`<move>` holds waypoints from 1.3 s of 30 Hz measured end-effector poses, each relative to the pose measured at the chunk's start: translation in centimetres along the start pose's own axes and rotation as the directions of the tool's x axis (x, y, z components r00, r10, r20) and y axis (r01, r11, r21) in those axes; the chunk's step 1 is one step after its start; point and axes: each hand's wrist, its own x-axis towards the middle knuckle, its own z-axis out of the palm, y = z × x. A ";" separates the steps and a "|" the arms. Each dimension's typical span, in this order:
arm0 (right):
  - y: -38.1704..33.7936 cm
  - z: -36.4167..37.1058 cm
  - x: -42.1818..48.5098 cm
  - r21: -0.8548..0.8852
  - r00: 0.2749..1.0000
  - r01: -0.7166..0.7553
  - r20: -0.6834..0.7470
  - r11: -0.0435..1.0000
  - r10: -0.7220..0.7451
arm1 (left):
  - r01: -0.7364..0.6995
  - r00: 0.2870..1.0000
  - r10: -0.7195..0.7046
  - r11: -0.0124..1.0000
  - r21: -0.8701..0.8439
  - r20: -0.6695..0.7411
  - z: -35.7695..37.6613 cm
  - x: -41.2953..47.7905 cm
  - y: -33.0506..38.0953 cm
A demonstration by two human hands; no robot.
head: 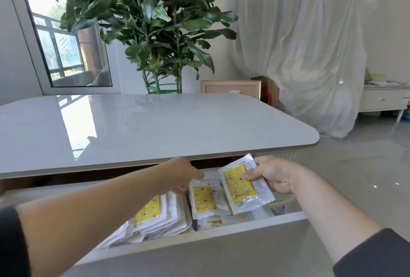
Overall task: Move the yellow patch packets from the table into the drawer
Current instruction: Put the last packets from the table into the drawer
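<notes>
2 hands work the open drawer: right hand pinches 1 packet, left hand fingers hidden; overfilled stacks risk jamming closure.

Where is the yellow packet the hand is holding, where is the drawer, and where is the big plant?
held packet (240,185), head view, on its yellow printed middle.
drawer (199,235), head view, on its white front rim.
plant (150,10), head view, on its green leaves.
</notes>
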 end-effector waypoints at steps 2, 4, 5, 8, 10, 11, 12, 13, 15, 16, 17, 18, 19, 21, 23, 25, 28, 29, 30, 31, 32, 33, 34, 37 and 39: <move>0.0 0.5 0.2 -0.022 1.000 0.007 -0.015 1.000 -0.007 | -0.147 0.989 0.145 0.983 -0.106 -0.025 -1.3 -1.3 -0.8; -0.1 1.1 0.5 -0.041 1.000 0.007 -0.026 0.999 -0.008 | -0.288 0.958 0.286 0.951 -0.114 -0.033 -2.6 -3.0 -2.2; 0.0 1.5 0.7 -0.049 1.000 0.004 -0.027 0.999 -0.005 | -0.342 0.939 0.339 0.939 -0.041 -0.051 -3.3 -3.6 -3.1; 0.1 3.0 1.5 -0.115 1.000 -0.026 -0.016 0.993 0.024 | -0.402 0.899 0.414 0.909 0.106 -0.143 -4.8 -4.6 -5.7; 0.0 4.1 2.2 -0.186 0.998 -0.055 -0.004 0.981 0.055 | -0.413 0.886 0.419 0.908 0.071 -0.200 -5.3 -5.0 -6.9; -0.1 4.6 2.7 -0.206 0.997 -0.075 -0.003 0.976 0.076 | -0.426 0.877 0.423 0.904 0.039 -0.227 -5.5 -5.1 -7.3; -0.2 5.0 3.2 -0.220 0.995 -0.099 -0.005 0.970 0.100 | -0.443 0.863 0.429 0.896 0.006 -0.266 -5.6 -5.0 -7.7; -0.3 5.4 3.7 -0.231 0.992 -0.126 -0.013 0.965 0.127 | -0.461 0.849 0.432 0.887 -0.027 -0.305 -5.8 -5.0 -7.9; -0.3 6.0 4.4 -0.221 0.983 -0.183 -0.029 0.958 0.181 | -0.509 0.818 0.446 0.855 -0.097 -0.365 -5.8 -5.3 -8.0; -0.2 6.3 4.8 -0.196 0.979 -0.205 -0.027 0.959 0.204 | -0.529 0.806 0.451 0.840 -0.123 -0.384 -5.7 -5.4 -8.0; -0.1 6.5 5.1 -0.168 0.975 -0.223 -0.026 0.960 0.221 | -0.550 0.793 0.465 0.825 -0.133 -0.394 -5.7 -5.5 -8.1; 0.1 6.7 5.4 -0.146 0.972 -0.234 -0.027 0.961 0.232 | -0.565 0.782 0.477 0.814 -0.135 -0.400 -5.6 -5.4 -8.2; 0.3 6.9 5.7 -0.141 0.971 -0.239 -0.029 0.961 0.238 | -0.579 0.775 0.491 0.804 -0.137 -0.398 -5.5 -5.4 -8.3; 0.7 7.1 6.3 -0.181 0.968 -0.251 -0.050 0.951 0.245 | -0.598 0.765 0.506 0.788 -0.147 -0.398 -5.4 -5.3 -8.7; 1.1 7.3 6.8 -0.264 0.970 -0.244 -0.080 0.933 0.231 | -0.606 0.747 0.528 0.791 -0.086 -0.404 -5.5 -5.1 -8.9; 1.5 7.4 6.9 -0.354 0.979 -0.203 -0.099 0.913 0.179 | -0.581 0.703 0.569 0.805 0.117 -0.425 -5.6 -5.0 -9.0; 1.7 7.4 6.3 -0.451 0.989 -0.145 -0.097 0.881 0.113 | -0.387 0.676 0.629 0.747 0.541 -0.384 -5.9 -4.2 -9.2; 1.7 7.4 6.1 -0.455 0.991 -0.133 -0.084 0.880 0.106 | -0.312 0.717 0.610 0.714 0.626 -0.338 -5.8 -4.0 -9.2; 1.7 7.5 5.9 -0.451 0.993 -0.121 -0.066 0.884 0.102 | -0.257 0.755 0.585 0.679 0.687 -0.296 -5.8 -3.6 -9.5; 1.6 7.4 5.8 -0.444 0.994 -0.110 -0.045 0.889 0.100 | -0.231 0.777 0.571 0.648 0.726 -0.263 -5.7 -3.4 -9.7; 1.6 7.4 5.6 -0.439 0.995 -0.103 -0.028 0.893 0.101 | -0.223 0.785 0.569 0.630 0.744 -0.247 -5.7 -3.3 -9.8; 1.5 7.3 5.5 -0.436 0.995 -0.097 -0.014 0.895 0.102 | -0.225 0.783 0.571 0.629 0.745 -0.245 -5.7 -3.3 -9.9; 1.5 7.3 5.3 -0.435 0.995 -0.093 -0.006 0.896 0.100 | -0.228 0.780 0.573 0.635 0.738 -0.253 -5.7 -3.3 -10.0; 1.4 7.0 4.8 -0.441 0.998 -0.052 0.008 0.896 0.062 | -0.229 0.764 0.585 0.640 0.734 -0.272 -5.6 -3.2 -10.0; 1.3 6.8 4.4 -0.482 0.999 -0.030 0.008 0.876 0.038 | -0.225 0.761 0.582 0.649 0.726 -0.285 -5.5 -3.3 -9.9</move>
